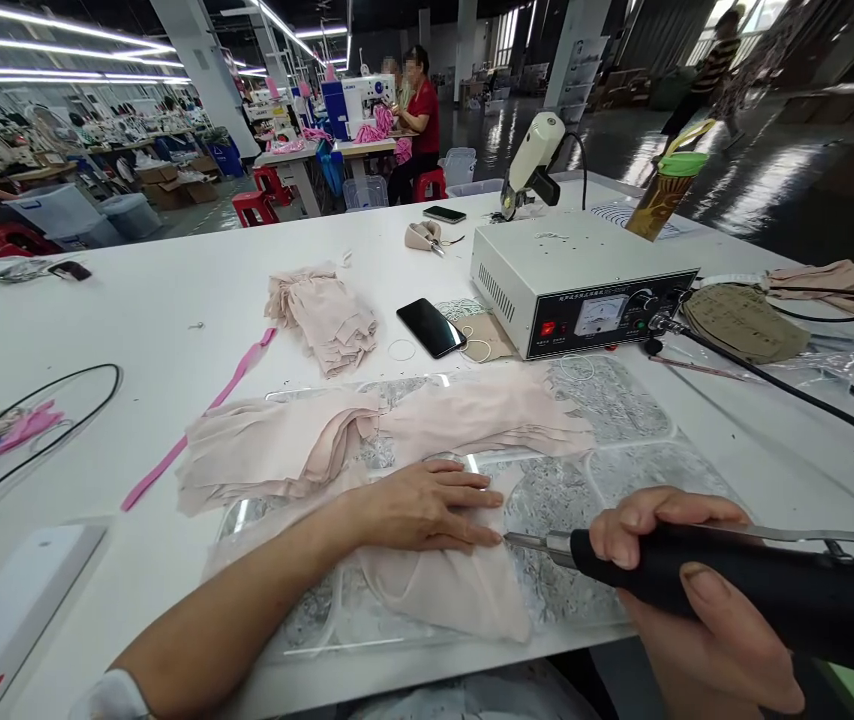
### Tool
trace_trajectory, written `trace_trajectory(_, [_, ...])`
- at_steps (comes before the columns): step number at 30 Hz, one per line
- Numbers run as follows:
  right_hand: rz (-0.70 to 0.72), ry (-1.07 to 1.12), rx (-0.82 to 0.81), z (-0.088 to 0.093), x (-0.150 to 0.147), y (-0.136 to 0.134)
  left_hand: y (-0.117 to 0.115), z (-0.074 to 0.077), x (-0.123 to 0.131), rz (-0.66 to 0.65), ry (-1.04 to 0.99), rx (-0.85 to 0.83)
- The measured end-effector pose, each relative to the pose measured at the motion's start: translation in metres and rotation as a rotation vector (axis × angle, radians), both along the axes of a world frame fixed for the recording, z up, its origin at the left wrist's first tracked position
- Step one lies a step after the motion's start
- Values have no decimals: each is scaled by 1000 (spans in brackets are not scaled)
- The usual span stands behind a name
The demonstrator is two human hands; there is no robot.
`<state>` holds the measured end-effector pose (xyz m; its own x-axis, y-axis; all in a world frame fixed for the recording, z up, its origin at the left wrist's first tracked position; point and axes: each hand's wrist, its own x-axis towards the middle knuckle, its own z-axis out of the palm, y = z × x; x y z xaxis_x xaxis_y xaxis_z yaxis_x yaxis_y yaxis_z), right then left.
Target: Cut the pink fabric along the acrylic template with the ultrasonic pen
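Note:
My left hand (434,507) lies flat with fingers stretched out, pressing a pale pink fabric piece (457,590) onto a clear, scratched plastic board (554,500). My right hand (686,560) is wrapped round a black handheld ultrasonic cutter (644,560). Its thin metal tip points left and meets the fabric's edge, close beside my left fingertips; whether it touches the cloth I cannot tell. Just beyond my left hand lie two fanned stacks of the same pink fabric, a left stack (277,440) and a right stack (483,412).
Behind the board stand a grey power box (584,280) with a cable, a black phone (431,328) and a bundle of fabric pieces (322,315). A pink strip (194,425) lies left. Farther back are a handheld cutting machine (536,160) and a green-lidded bottle (667,195). People sit at sewing machines beyond.

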<state>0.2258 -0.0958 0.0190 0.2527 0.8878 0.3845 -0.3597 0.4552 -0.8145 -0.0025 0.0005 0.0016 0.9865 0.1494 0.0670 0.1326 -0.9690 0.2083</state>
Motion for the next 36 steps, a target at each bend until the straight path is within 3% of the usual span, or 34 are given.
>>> trace_trajectory(29, [2,-41,3,-7,-3,9,1,-4,-1,-2,-45,1])
trace_trajectory(36, [-81,-40,-35,-2,0,8,0,-4,-2,2,-60,-13])
